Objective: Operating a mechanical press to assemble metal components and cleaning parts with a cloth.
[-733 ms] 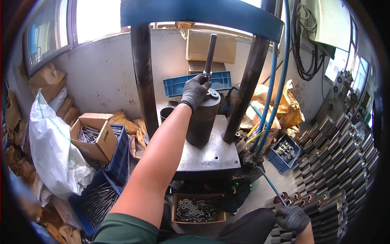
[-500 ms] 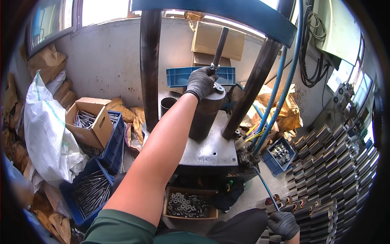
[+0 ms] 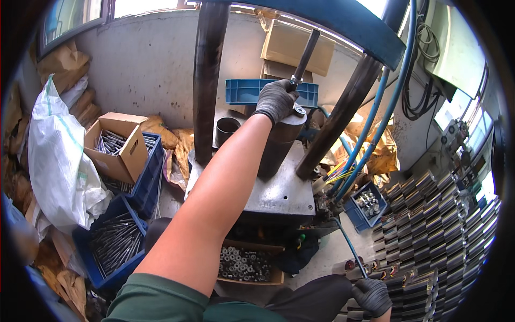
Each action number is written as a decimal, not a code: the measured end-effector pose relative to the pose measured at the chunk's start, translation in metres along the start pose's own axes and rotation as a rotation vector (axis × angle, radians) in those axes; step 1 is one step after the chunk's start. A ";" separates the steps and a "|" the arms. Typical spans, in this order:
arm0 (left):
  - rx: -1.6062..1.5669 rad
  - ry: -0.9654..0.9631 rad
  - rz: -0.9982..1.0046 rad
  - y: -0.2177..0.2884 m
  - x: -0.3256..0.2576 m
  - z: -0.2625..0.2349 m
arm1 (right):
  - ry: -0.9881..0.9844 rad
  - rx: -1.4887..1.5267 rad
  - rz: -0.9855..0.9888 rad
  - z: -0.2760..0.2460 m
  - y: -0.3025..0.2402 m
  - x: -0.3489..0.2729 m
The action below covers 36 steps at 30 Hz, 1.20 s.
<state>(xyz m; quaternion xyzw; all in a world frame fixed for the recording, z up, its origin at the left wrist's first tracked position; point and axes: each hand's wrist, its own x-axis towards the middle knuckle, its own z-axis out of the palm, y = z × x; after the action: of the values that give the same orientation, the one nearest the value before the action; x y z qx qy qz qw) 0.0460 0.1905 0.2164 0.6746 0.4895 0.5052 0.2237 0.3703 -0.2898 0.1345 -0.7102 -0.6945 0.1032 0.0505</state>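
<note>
The pale wall (image 3: pixel 145 59) is scuffed and flecked with dark spots. Daylight glares through the window (image 3: pixel 72 21) at upper left and the panes (image 3: pixel 477 134) at far right. Cardboard (image 3: pixel 300 45) leans against the wall; crumpled brown paper (image 3: pixel 61 56) and a white sack (image 3: pixel 64 161) crowd the left side. Dark cables (image 3: pixel 416 99) hang at right. The floor (image 3: pixel 328 255) is light grey.
</note>
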 end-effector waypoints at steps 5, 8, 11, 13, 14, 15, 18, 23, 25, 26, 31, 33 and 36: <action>-0.010 0.001 0.007 0.001 0.000 -0.002 | -0.061 -0.066 -0.082 -0.011 0.004 0.007; -0.020 -0.001 0.001 0.001 -0.002 -0.002 | -0.134 -0.086 -0.088 -0.023 0.003 0.012; -0.013 0.000 0.008 0.001 -0.003 -0.002 | -0.108 0.045 0.005 -0.035 -0.003 0.022; 0.013 0.000 0.014 -0.001 -0.003 -0.002 | -0.082 0.134 0.054 -0.036 -0.002 0.023; 0.010 -0.001 0.013 -0.002 -0.002 -0.002 | -0.081 0.089 -0.003 -0.035 0.002 0.022; 0.002 0.001 0.017 -0.003 -0.002 -0.002 | -0.081 0.046 -0.060 -0.034 0.007 0.022; -0.018 -0.001 0.009 -0.002 -0.001 -0.001 | -0.083 -0.065 -0.142 -0.021 0.023 0.017; -0.078 -0.010 0.009 -0.003 0.001 0.002 | -0.046 -0.042 -0.119 -0.014 0.020 0.011; -0.060 -0.014 0.012 -0.007 0.004 0.003 | -0.091 -0.081 -0.050 -0.021 0.006 0.014; -0.047 -0.016 0.016 -0.009 0.005 0.003 | -0.092 -0.080 -0.050 -0.023 0.000 0.016; -0.037 -0.033 0.016 -0.010 0.008 -0.001 | 0.064 0.027 -0.119 -0.023 0.003 0.020; -0.051 -0.072 0.001 -0.001 0.005 -0.005 | 0.165 0.011 -0.132 -0.037 0.009 0.032; -0.093 -0.055 0.029 0.001 0.002 -0.006 | 0.645 0.028 -0.176 -0.071 0.001 0.085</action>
<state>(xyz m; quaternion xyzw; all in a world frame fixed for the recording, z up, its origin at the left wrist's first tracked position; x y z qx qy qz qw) 0.0409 0.1903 0.2207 0.6841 0.4495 0.5118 0.2608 0.3878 -0.1997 0.1971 -0.6429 -0.6998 -0.1223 0.2863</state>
